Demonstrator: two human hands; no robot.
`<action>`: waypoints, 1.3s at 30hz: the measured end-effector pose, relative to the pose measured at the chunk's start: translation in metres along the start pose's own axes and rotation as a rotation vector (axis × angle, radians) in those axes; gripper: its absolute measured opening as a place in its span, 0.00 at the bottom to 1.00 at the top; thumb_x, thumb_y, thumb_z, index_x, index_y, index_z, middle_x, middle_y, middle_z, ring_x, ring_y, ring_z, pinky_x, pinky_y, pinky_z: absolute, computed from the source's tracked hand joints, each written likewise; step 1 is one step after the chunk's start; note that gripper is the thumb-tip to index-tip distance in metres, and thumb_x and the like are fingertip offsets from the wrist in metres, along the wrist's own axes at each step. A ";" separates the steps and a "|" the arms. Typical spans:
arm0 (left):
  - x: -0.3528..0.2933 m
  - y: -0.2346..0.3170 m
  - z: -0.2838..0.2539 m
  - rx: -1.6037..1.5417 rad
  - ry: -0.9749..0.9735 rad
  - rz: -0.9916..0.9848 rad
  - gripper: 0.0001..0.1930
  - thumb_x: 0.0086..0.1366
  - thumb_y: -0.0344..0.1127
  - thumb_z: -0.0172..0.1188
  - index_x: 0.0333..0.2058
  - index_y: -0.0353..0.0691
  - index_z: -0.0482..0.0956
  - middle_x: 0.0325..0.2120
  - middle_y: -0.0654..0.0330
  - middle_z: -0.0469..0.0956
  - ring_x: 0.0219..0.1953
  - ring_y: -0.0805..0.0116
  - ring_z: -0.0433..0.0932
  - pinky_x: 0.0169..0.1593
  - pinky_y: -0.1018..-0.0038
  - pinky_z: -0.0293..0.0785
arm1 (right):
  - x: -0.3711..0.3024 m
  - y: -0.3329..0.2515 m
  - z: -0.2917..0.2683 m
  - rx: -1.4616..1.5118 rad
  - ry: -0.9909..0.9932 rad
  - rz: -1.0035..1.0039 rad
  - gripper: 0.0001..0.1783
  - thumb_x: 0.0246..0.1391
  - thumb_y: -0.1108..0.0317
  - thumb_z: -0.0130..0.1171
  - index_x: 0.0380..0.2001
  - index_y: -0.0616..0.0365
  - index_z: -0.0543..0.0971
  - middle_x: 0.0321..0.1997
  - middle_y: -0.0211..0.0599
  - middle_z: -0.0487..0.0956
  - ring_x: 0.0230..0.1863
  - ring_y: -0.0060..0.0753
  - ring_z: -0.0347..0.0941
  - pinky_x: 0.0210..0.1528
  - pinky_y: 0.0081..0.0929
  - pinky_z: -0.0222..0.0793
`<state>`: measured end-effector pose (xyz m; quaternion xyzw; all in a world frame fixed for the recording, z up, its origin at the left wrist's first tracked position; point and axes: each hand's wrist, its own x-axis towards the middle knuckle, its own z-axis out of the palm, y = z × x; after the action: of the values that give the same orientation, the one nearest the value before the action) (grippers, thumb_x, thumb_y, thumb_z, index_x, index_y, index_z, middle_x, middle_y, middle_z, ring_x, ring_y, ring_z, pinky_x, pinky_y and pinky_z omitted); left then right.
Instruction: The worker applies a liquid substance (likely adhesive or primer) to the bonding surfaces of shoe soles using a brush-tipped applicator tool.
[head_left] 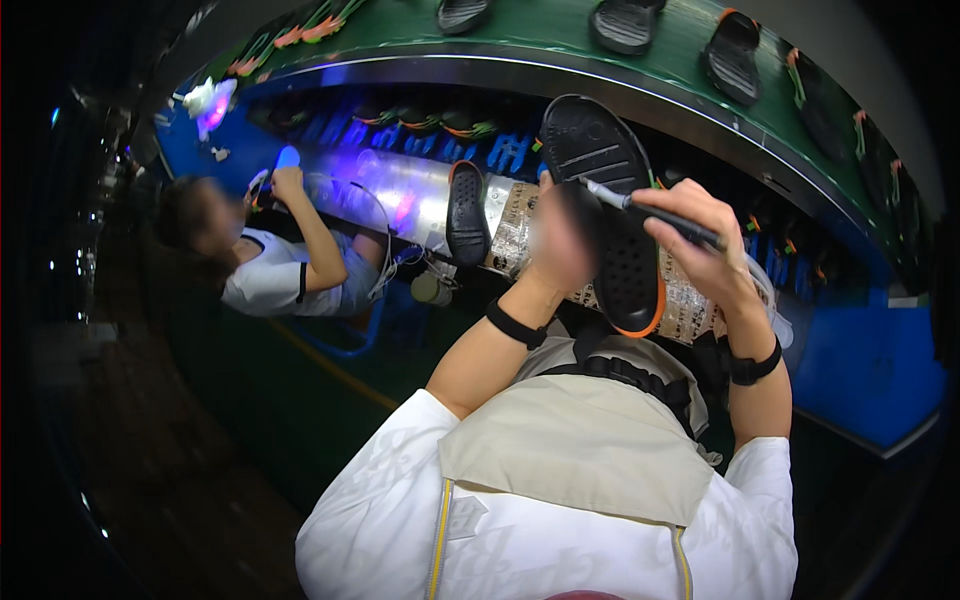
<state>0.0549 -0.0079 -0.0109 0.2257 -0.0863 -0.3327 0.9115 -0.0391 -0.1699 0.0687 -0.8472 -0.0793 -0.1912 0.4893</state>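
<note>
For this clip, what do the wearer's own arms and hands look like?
Both arms come out of white short sleeves. There is a black left wristband and a black right wristband. The left hand and right hand are gloveless.

The held shoe (628,250) is black, orange-edged — the upper surface (540,32) green.

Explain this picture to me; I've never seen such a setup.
No robot here: a person works with two bare hands. The single picture comes from a wide fisheye camera worn on the head, looking down, so straight edges bend. The left hand holds a black shoe sole with an orange edge; the right hand grips a pen-like tool, its tip over the sole. Another sole rests on the silver, partly tape-wrapped surface, and more soles lie on the green surface beyond. Another person is at left.
</note>
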 end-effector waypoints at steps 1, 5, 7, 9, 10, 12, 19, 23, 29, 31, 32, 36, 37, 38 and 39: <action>0.003 0.001 -0.005 -0.027 -0.011 -0.008 0.44 0.75 0.74 0.27 0.67 0.43 0.70 0.58 0.52 0.80 0.59 0.55 0.80 0.66 0.57 0.75 | 0.001 -0.007 0.003 -0.111 -0.080 -0.110 0.16 0.50 0.74 0.73 0.45 0.57 0.87 0.30 0.36 0.81 0.33 0.38 0.72 0.41 0.33 0.68; 0.005 0.011 -0.017 -0.101 -0.246 -0.084 0.47 0.73 0.75 0.26 0.66 0.41 0.71 0.57 0.49 0.80 0.56 0.50 0.82 0.62 0.53 0.80 | -0.002 -0.017 0.002 -0.090 -0.417 -0.195 0.18 0.50 0.72 0.73 0.46 0.55 0.87 0.28 0.35 0.79 0.33 0.39 0.72 0.42 0.34 0.67; 0.008 0.012 -0.015 -0.102 0.004 -0.017 0.53 0.68 0.82 0.29 0.66 0.37 0.70 0.54 0.39 0.80 0.54 0.41 0.82 0.60 0.48 0.79 | -0.009 -0.016 0.009 0.071 -0.080 0.138 0.18 0.50 0.72 0.73 0.46 0.54 0.88 0.26 0.34 0.76 0.34 0.40 0.72 0.45 0.35 0.66; 0.016 0.016 -0.012 -0.089 -0.014 -0.013 0.54 0.66 0.83 0.29 0.66 0.36 0.70 0.54 0.37 0.80 0.53 0.41 0.83 0.60 0.48 0.80 | -0.007 -0.018 0.009 -0.059 -0.015 0.055 0.17 0.49 0.72 0.74 0.45 0.54 0.88 0.26 0.34 0.77 0.34 0.40 0.73 0.44 0.35 0.66; 0.018 0.020 -0.012 -0.112 -0.047 -0.039 0.56 0.66 0.84 0.29 0.66 0.35 0.70 0.54 0.37 0.79 0.52 0.41 0.83 0.59 0.47 0.80 | -0.005 -0.026 0.003 -0.155 -0.198 -0.076 0.17 0.49 0.73 0.74 0.45 0.55 0.88 0.28 0.35 0.79 0.33 0.40 0.73 0.43 0.34 0.67; 0.019 0.029 -0.010 -0.121 -0.056 -0.043 0.59 0.64 0.86 0.27 0.65 0.32 0.70 0.53 0.36 0.79 0.52 0.40 0.83 0.58 0.45 0.80 | -0.004 -0.032 0.001 -0.127 -0.447 -0.241 0.18 0.48 0.73 0.75 0.46 0.55 0.88 0.30 0.37 0.81 0.33 0.40 0.74 0.41 0.34 0.68; 0.040 0.045 -0.003 -0.050 -0.180 0.047 0.58 0.63 0.86 0.28 0.62 0.32 0.73 0.50 0.36 0.81 0.50 0.40 0.83 0.57 0.47 0.80 | -0.012 -0.025 -0.002 -0.220 -0.368 -0.168 0.19 0.49 0.74 0.74 0.47 0.54 0.88 0.31 0.35 0.82 0.33 0.37 0.74 0.43 0.34 0.66; 0.042 0.058 0.002 -0.086 -0.280 0.000 0.58 0.63 0.86 0.28 0.61 0.32 0.74 0.48 0.36 0.81 0.49 0.41 0.84 0.56 0.48 0.81 | -0.010 -0.020 -0.013 0.106 -0.407 -0.117 0.19 0.48 0.73 0.74 0.47 0.55 0.88 0.30 0.36 0.81 0.31 0.37 0.73 0.42 0.34 0.65; 0.056 0.071 0.012 0.068 -0.309 0.010 0.60 0.61 0.88 0.32 0.62 0.31 0.73 0.48 0.36 0.82 0.47 0.41 0.86 0.52 0.50 0.85 | -0.003 -0.024 -0.010 -0.169 -0.447 -0.172 0.20 0.48 0.72 0.75 0.47 0.55 0.88 0.30 0.35 0.81 0.32 0.38 0.72 0.41 0.35 0.64; 0.060 0.069 0.015 0.104 -0.300 0.029 0.59 0.61 0.88 0.34 0.63 0.31 0.72 0.49 0.37 0.82 0.47 0.41 0.86 0.52 0.50 0.86 | 0.000 -0.020 -0.020 0.069 -0.575 -0.141 0.19 0.50 0.68 0.75 0.47 0.58 0.88 0.31 0.36 0.83 0.33 0.37 0.73 0.41 0.35 0.64; 0.062 0.069 0.016 0.105 -0.335 0.007 0.59 0.62 0.87 0.34 0.63 0.32 0.72 0.49 0.37 0.82 0.47 0.41 0.86 0.52 0.50 0.86 | -0.004 -0.015 -0.021 0.061 -0.482 -0.082 0.20 0.52 0.63 0.75 0.47 0.60 0.87 0.33 0.37 0.85 0.34 0.38 0.73 0.43 0.35 0.66; 0.071 0.069 0.023 0.228 -0.388 0.017 0.53 0.67 0.82 0.33 0.65 0.36 0.72 0.52 0.42 0.82 0.49 0.46 0.86 0.52 0.53 0.86 | -0.006 -0.018 -0.011 -0.220 -0.389 -0.083 0.21 0.45 0.74 0.75 0.46 0.56 0.88 0.35 0.38 0.83 0.34 0.39 0.73 0.44 0.36 0.68; 0.073 0.070 0.026 0.312 -0.346 0.032 0.50 0.70 0.80 0.33 0.65 0.37 0.72 0.54 0.44 0.81 0.51 0.49 0.86 0.53 0.56 0.86 | -0.006 -0.020 -0.011 -0.260 -0.477 -0.120 0.22 0.44 0.76 0.75 0.46 0.55 0.88 0.35 0.38 0.83 0.34 0.40 0.74 0.44 0.37 0.68; 0.073 0.069 0.031 0.219 -0.330 -0.003 0.43 0.76 0.72 0.35 0.65 0.38 0.72 0.55 0.48 0.81 0.53 0.56 0.85 0.55 0.60 0.86 | -0.004 -0.019 -0.018 -0.180 -0.540 -0.079 0.22 0.45 0.74 0.75 0.47 0.56 0.87 0.32 0.37 0.82 0.35 0.40 0.74 0.44 0.36 0.67; 0.074 0.070 0.033 0.218 -0.330 -0.005 0.43 0.76 0.72 0.35 0.65 0.38 0.72 0.55 0.48 0.81 0.53 0.56 0.85 0.55 0.60 0.86 | -0.001 -0.017 -0.020 -0.180 -0.540 -0.077 0.22 0.45 0.74 0.75 0.47 0.56 0.87 0.32 0.37 0.82 0.35 0.40 0.74 0.44 0.36 0.67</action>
<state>0.1408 -0.0200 0.0519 0.2658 -0.2696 -0.3561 0.8543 -0.0509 -0.1784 0.0913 -0.9038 -0.2217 0.0167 0.3657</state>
